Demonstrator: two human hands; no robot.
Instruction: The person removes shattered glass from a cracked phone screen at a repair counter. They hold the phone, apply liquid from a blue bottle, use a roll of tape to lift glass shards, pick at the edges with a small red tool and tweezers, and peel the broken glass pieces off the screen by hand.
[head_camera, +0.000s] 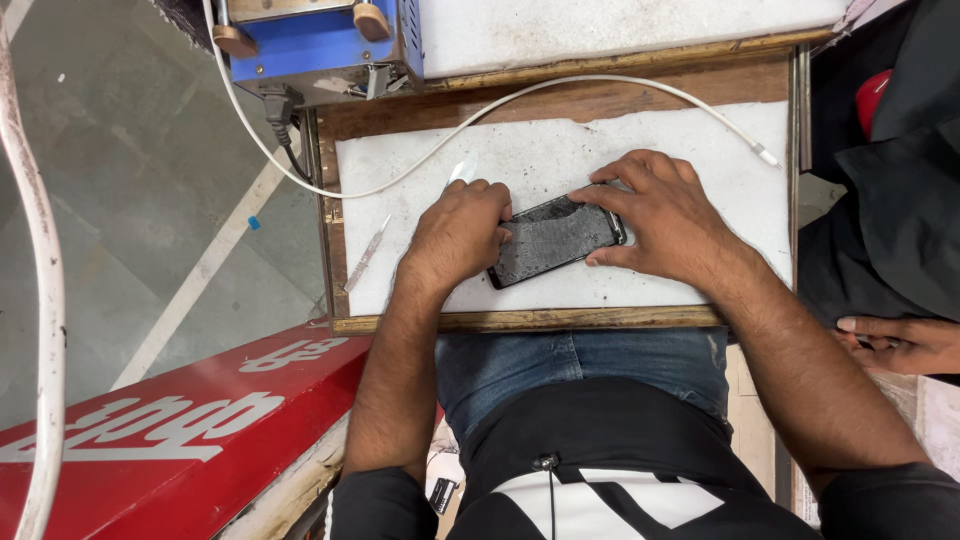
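A dark phone (550, 240) with a scuffed, glue-speckled face lies tilted on a white pad (700, 150) set in a wooden tray. My left hand (460, 232) is closed over the phone's left end and grips a thin clear plastic pick (461, 168) that sticks up past the knuckles. My right hand (660, 212) presses down on the phone's right end, fingers spread along its top and side edges.
A thin metal blade tool (367, 254) lies at the pad's left edge. A white cable (600, 82) loops across the pad's top. A blue machine (315, 40) stands at the back left. Another person's hand (900, 342) rests at the right, under dark clothing.
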